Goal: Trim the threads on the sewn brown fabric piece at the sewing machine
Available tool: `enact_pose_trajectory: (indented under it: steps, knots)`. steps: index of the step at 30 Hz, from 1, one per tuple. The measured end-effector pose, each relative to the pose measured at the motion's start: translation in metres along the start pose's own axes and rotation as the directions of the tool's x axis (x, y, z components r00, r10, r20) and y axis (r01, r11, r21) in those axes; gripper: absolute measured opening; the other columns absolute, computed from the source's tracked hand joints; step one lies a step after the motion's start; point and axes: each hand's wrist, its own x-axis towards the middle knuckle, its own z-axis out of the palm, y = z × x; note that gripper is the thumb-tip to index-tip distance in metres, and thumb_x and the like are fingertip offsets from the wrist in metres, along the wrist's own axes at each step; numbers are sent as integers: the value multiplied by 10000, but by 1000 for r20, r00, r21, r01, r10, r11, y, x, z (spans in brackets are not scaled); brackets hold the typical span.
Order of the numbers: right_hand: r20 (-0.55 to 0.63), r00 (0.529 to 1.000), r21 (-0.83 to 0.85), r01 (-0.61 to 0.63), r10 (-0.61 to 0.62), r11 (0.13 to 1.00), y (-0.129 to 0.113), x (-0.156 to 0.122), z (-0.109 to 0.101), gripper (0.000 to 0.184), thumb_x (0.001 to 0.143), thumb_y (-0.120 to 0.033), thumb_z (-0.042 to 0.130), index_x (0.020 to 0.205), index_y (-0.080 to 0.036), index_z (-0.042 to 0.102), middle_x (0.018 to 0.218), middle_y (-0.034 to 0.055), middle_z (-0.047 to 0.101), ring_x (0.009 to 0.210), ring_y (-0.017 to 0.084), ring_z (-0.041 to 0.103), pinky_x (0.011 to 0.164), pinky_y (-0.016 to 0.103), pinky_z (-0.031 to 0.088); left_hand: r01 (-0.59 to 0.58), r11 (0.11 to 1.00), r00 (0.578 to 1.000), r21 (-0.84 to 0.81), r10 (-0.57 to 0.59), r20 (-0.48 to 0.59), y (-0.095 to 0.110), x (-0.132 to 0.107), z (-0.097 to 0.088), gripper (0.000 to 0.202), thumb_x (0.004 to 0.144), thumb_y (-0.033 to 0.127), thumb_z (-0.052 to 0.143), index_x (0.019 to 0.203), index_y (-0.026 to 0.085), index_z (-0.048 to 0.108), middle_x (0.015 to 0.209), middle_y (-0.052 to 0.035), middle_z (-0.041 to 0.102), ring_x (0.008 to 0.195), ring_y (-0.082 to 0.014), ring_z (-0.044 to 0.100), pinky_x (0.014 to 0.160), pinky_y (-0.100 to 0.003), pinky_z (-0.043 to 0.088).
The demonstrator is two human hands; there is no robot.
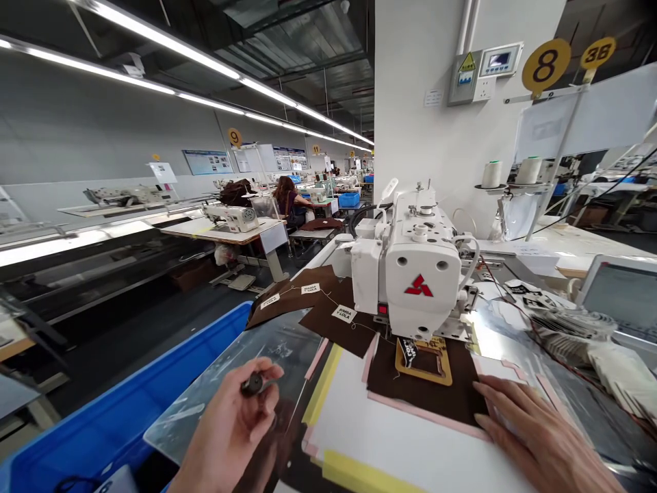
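**Left hand (228, 428):** closed on a small black cylindrical part (252, 385), pinched at the fingertips; front-left of the sewing machine head (418, 263), well apart from it, above a clear plastic sheet (215, 411).

**Right hand (544, 438):** open, palm down, fingers slightly spread, resting on a white template board (390, 424); front-right of the sewing machine head.

**Directly below the sewing machine head:** a brown fabric panel (426, 387) on the white template board, with a gold-coloured rectangular frame (425, 361) under the presser area. The board carries yellow and pink tape strips along its edges.

**Behind the panel, left of the sewing machine head:** dark brown fabric pieces (302, 294) with small white labels, lying on the counter (328, 253).

**Left of the sewing machine head, nearest the left hand:** a blue plastic bin (128, 390), smooth-walled.

**Right of the sewing machine head:** a pile of patterned pieces (564, 322), a control screen (623, 294), and two white thread cones (528, 170) higher up.

**Far left background:** a seated co-worker (287, 202) at another sewing station.
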Motion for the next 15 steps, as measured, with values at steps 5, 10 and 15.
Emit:
enact_pose_trajectory:
  steps: [5, 10, 15]
  knots:
    - [-4, 1000, -20, 31, -31, 999, 0, 1, 2, 451, 1053, -543, 542, 1449, -351, 639, 1454, -1, 662, 1267, 338, 677, 996, 616, 621, -258, 823, 877, 506, -21, 480, -7, 18, 37, 512, 1039, 614, 505, 752, 192, 546, 564, 52, 432, 440, -74, 328, 426, -187, 282]
    - [-12, 997, -57, 76, -77, 996, 2, 2, -1, 427, 1045, -540, 562, 1407, -342, 674, 1425, -11, 681, 1225, 320, 707, 931, 558, 670, -574, 587, 719, 571, 28, 694, -17, 26, 81, 407, 1021, 538, 573, 937, 197, 776, 791, -18, 705, 677, -161, 614, 630, -247, 463]
    - [0, 995, -108, 103, -103, 989, 2, 2, -3, 434, 1050, -546, 561, 1402, -325, 687, 1442, 0, 667, 1230, 336, 706, 923, 566, 676, -685, 405, 668, 605, 18, 744, -29, 33, 103, 499, 1016, 495, 613, 1401, 190, 702, 997, -92, 800, 839, -252, 728, 818, -354, 533]
